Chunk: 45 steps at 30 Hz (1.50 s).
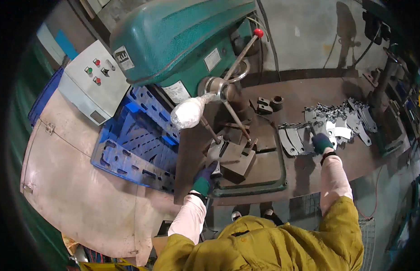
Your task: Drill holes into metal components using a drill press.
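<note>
My left hand [204, 177], in a dark glove with a green cuff, grips the lower end of a curved grey metal plate [214, 155]. That plate lies along the left side of a steel block fixture [237, 161] on the drill press base, below the spindle area. My right hand [322, 142], gloved alike, reaches to the near edge of a spread of similar curved metal plates [341, 122]. Its fingers are over the plates and blend with them, so whether one is pinched I cannot tell.
The green drill press [183, 40] towers over the bench [304, 92], its red-knobbed feed lever [242, 55] angled above the fixture. At left stand a grey switch box [90, 81] and a blue plastic crate [128, 167]. Small metal blocks [264, 106] lie behind the fixture.
</note>
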### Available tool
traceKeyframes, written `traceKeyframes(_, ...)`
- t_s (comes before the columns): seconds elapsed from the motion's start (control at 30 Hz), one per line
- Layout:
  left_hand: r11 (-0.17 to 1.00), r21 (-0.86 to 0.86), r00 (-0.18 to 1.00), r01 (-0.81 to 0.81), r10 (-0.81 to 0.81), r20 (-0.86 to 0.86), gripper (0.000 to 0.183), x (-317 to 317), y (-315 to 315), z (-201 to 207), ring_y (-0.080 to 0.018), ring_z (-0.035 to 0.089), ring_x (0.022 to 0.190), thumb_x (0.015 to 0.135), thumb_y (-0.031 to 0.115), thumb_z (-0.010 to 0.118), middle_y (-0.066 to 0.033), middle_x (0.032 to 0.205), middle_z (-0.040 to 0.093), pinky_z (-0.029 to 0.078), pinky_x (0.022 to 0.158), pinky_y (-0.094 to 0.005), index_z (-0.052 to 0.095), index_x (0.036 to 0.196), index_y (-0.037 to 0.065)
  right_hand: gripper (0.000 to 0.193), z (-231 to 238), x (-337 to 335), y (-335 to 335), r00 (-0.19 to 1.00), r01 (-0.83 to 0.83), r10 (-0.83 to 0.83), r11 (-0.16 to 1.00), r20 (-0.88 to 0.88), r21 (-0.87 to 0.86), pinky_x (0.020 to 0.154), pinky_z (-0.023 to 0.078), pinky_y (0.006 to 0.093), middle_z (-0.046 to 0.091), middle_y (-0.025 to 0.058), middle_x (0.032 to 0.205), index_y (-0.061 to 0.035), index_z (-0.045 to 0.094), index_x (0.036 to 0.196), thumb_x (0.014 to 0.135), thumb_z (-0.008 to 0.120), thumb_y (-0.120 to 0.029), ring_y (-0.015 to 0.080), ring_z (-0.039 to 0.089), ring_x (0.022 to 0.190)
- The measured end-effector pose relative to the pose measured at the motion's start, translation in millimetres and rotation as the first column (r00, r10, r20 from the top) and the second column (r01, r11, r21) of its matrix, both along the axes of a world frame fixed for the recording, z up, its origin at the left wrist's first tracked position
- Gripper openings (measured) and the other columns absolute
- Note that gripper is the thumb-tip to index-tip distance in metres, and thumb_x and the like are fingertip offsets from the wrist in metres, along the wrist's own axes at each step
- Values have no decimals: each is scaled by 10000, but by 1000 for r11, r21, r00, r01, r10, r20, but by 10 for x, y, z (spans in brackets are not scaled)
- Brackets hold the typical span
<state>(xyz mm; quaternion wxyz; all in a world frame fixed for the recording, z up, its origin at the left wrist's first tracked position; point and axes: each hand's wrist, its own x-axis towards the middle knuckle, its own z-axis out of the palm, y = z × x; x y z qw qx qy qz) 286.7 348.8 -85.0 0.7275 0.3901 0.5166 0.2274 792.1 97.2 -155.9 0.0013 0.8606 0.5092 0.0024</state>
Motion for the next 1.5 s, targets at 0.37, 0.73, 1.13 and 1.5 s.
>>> traceKeyframes(0.37, 988, -77, 983, 136, -125, 133, 348, -473, -56, -78, -162, 649, 677, 840, 358, 752, -45, 921, 696, 469, 513, -277, 653, 1079, 125, 235, 832, -2452, -395, 465, 294, 408, 766, -786, 572, 689, 528, 310, 665, 94, 819, 5, 643, 1032, 976, 483, -157, 199, 650, 720)
traceKeyframes(0.73, 830, 500, 881, 247, -407, 240, 318, -535, 80, -398, -217, 677, 818, 862, 271, 742, -83, 972, 697, 548, 640, -358, 668, 1087, 58, 451, 1508, -3893, 1282, 648, -81, 564, 720, -512, 689, 827, 527, 451, 685, 204, 1011, -82, 658, 1189, 804, 680, -314, 395, 652, 951)
traceKeyframes(1.13, 950, -275, 933, 145, -39, 357, 280, -465, -8, -516, -217, 652, 643, 814, 259, 803, -70, 823, 676, 523, 526, -335, 667, 964, 66, 256, 1198, -3673, 623, 610, 180, 219, 898, -762, 402, 588, 516, 306, 689, 74, 724, -59, 702, 1067, 851, 658, -189, 156, 659, 631)
traceKeyframes(1.5, 989, -72, 975, 129, -113, 192, 316, -347, 31, -283, -224, 637, 771, 915, 286, 685, -81, 974, 658, 564, 710, -363, 617, 1177, 122, 449, 351, -2092, 124, 753, 582, -479, 805, -451, 115, 808, 514, 483, 693, 206, 1007, -62, 676, 1053, 913, 504, -452, 385, 667, 921)
